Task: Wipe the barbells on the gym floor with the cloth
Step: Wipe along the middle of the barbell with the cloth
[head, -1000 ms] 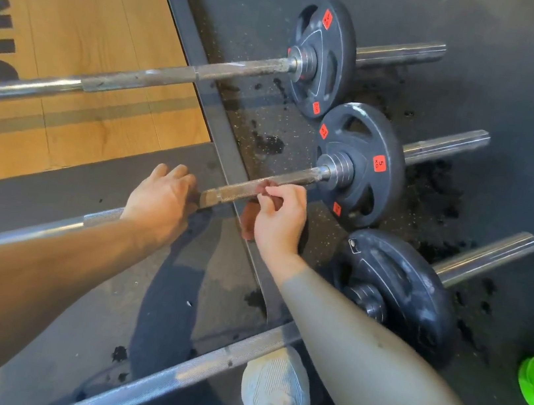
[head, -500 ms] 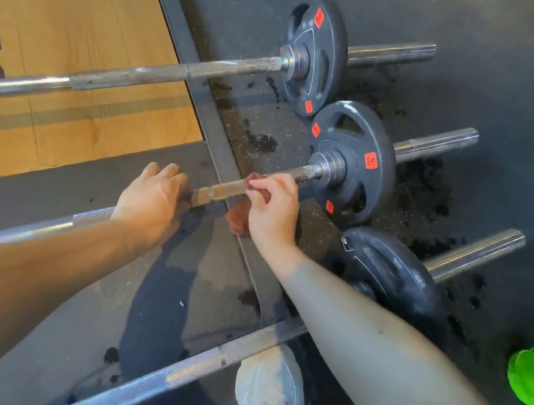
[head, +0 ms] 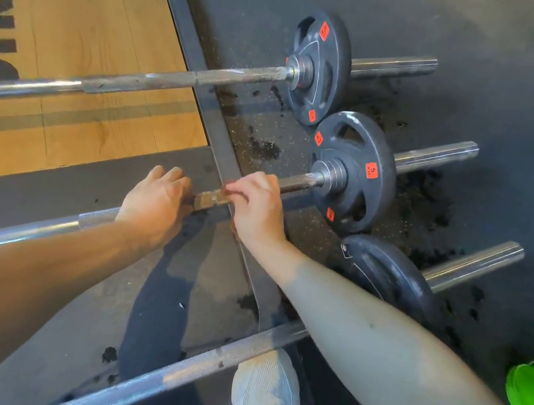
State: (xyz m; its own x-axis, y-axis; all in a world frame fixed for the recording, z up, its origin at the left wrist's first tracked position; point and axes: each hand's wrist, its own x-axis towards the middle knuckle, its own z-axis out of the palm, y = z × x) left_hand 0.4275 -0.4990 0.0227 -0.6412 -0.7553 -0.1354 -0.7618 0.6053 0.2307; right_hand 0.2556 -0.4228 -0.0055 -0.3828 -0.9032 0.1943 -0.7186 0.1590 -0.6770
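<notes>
Barbells (head: 435, 156) lie three abreast on the gym floor (head: 491, 34). The left hand (head: 158, 203) curls over the middle barbell (head: 296, 184). The right hand (head: 258, 208) pinches a mostly hidden cloth (head: 226, 191) around its shaft. Wiping seems midway: the far barbell (head: 208, 77) looks speckled, and the near barbell (head: 200, 364) awaits.

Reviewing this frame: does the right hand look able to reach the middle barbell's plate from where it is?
Probably yes. The right hand grips the middle barbell just short of its plate, and nothing sits on the bare stretch of bar between them.
</notes>
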